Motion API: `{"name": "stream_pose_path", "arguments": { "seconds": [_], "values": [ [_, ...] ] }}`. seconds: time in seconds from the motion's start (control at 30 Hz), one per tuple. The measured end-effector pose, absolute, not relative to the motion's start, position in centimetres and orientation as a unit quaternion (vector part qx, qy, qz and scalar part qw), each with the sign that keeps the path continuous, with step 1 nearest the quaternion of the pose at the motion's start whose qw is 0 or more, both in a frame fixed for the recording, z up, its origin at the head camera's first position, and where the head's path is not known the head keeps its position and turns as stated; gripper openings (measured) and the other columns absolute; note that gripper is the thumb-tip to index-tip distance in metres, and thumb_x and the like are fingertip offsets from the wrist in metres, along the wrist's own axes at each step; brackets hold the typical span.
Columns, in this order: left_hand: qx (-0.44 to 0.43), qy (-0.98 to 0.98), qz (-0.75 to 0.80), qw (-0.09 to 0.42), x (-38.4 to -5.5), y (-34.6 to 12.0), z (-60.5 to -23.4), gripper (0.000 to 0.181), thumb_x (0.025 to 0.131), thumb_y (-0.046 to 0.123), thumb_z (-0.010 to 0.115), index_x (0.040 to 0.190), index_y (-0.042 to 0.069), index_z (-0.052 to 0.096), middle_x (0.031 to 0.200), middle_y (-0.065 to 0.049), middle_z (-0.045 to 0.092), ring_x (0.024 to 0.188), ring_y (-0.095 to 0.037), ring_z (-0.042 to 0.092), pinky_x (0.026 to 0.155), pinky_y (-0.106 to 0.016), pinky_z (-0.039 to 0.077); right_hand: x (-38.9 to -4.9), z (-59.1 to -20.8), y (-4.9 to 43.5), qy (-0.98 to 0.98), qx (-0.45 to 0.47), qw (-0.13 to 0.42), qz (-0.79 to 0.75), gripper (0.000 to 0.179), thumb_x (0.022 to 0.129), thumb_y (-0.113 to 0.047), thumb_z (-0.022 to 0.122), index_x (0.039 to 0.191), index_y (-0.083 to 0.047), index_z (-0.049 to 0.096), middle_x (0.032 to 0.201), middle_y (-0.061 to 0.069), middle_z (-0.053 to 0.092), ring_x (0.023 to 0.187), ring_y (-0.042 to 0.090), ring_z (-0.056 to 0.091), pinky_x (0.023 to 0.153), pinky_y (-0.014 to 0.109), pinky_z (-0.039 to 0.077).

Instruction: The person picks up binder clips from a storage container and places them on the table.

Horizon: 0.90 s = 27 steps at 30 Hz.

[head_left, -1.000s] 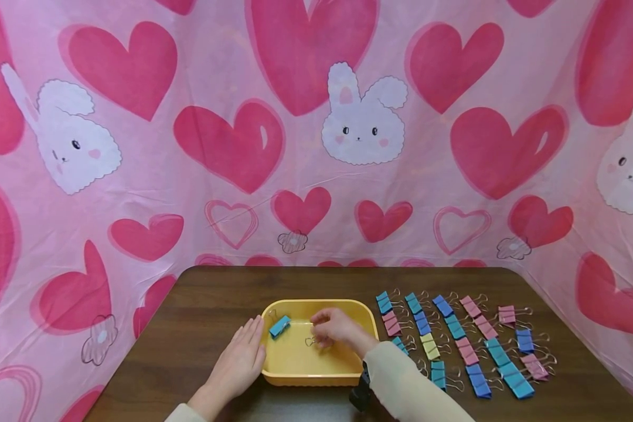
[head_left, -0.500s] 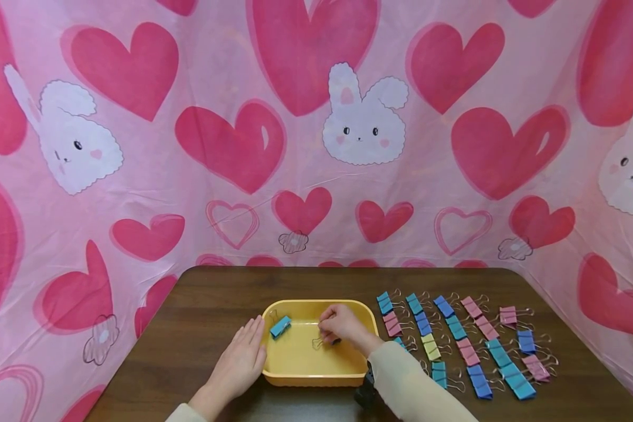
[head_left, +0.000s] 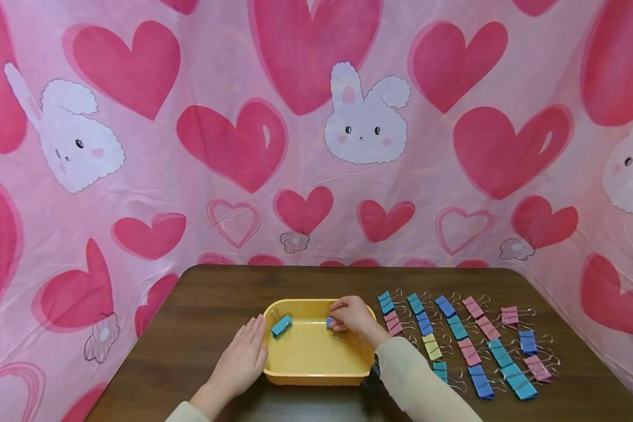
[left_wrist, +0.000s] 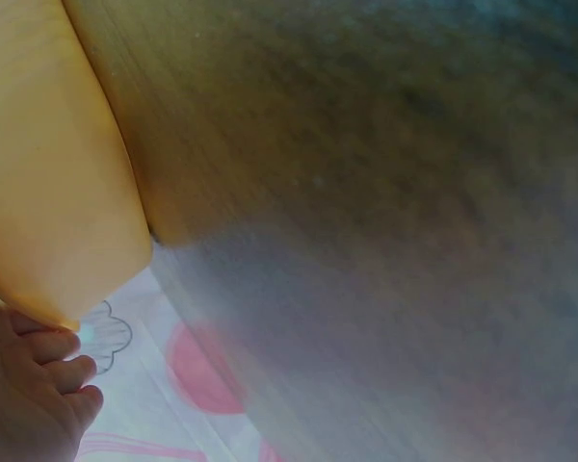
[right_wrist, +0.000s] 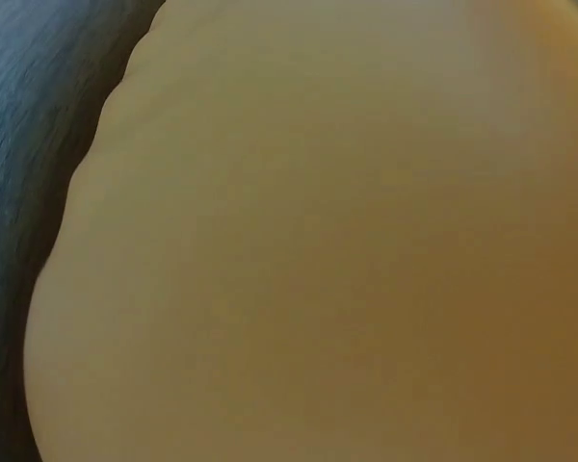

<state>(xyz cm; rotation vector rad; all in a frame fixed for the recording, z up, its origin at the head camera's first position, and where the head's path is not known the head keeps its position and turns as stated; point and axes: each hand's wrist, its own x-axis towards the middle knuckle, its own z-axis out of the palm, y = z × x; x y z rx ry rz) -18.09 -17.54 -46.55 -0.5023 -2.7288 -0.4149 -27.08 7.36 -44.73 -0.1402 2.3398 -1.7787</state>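
A yellow tray (head_left: pixel 316 380) stands on the table. My left hand (head_left: pixel 240 357) rests along its left wall with the fingers extended; in the left wrist view the fingertips touch the tray's side. Over the tray's right half, my right hand (head_left: pixel 356 316) pinches a blue binder clip (head_left: pixel 329 323), mostly hidden by the fingers. A teal binder clip (head_left: pixel 282 326) lies in the tray's back left corner, one wire handle standing up. The right wrist view is filled by the tray's wall (right_wrist: pixel 318 241), with no hand in it.
To the right of the tray, several binder clips lie in slanting columns, including a yellow clip (head_left: pixel 431 347), a large teal clip (head_left: pixel 518 381) and a pink clip (head_left: pixel 538 369). The dark wooden table (head_left: pixel 216 287) meets a pink heart-patterned cloth (head_left: pixel 306 258) at the back.
My right hand has moved right and slightly back inside the tray with the blue binder clip, whose blue side now shows. The left hand keeps its place on the tray.
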Motion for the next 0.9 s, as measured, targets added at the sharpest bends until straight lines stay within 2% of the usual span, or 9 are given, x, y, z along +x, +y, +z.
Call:
{"name": "stream_pose_path", "arguments": {
  "seconds": [0.23,0.4,0.57,0.73,0.9],
  "values": [
    [-0.181,-0.957,-0.147,0.175,-18.1,-17.5,-46.6,0.047,0.09,0.013,0.051,0.13,-0.011,0.043,0.134,-0.025,0.042,0.125,-0.036,0.038,0.103,-0.048,0.029,-27.0,-44.8,7.6,0.82,-0.035,0.074,-0.567,0.006,0.085,0.002,0.058,0.085,0.007,0.055,0.066,0.011,0.059,0.053,0.014,0.059,0.053,0.027,0.054],
    [-0.183,-0.955,-0.147,0.179,-18.0,-17.5,-46.6,0.047,0.089,0.012,0.051,0.129,-0.012,0.044,0.134,-0.025,0.043,0.125,-0.036,0.038,0.102,-0.048,0.029,-26.9,-44.5,8.1,0.819,-0.03,0.078,-0.568,0.009,0.086,0.0,0.059,0.081,0.003,0.052,0.071,0.012,0.062,0.052,0.015,0.059,0.053,0.027,0.054],
    [-0.18,-0.957,-0.148,0.176,-18.0,-17.5,-46.7,0.047,0.09,0.013,0.051,0.13,-0.011,0.044,0.134,-0.025,0.043,0.125,-0.036,0.038,0.103,-0.048,0.029,-26.6,-43.7,8.6,0.819,-0.063,0.067,-0.567,0.012,0.086,0.0,0.059,0.077,0.001,0.05,0.074,0.013,0.066,0.049,0.013,0.056,0.05,0.028,0.053],
    [-0.181,-0.956,-0.147,0.178,-18.0,-17.5,-46.7,0.047,0.09,0.012,0.05,0.13,-0.012,0.043,0.134,-0.025,0.043,0.125,-0.036,0.038,0.103,-0.048,0.029,-25.6,-42.7,10.0,0.789,-0.096,0.053,-0.605,0.012,0.087,-0.002,0.059,0.079,0.004,0.052,0.079,0.015,0.067,0.052,0.014,0.054,0.053,0.029,0.054],
    [-0.184,-0.954,-0.146,0.185,-17.9,-17.5,-46.7,0.047,0.089,0.012,0.051,0.129,-0.012,0.044,0.133,-0.025,0.043,0.124,-0.036,0.039,0.102,-0.048,0.03,-24.4,-41.9,12.6,0.762,-0.074,0.042,-0.641,0.015,0.088,-0.007,0.061,0.085,0.007,0.056,0.078,0.014,0.064,0.06,0.019,0.061,0.062,0.033,0.055]
  ]
}}
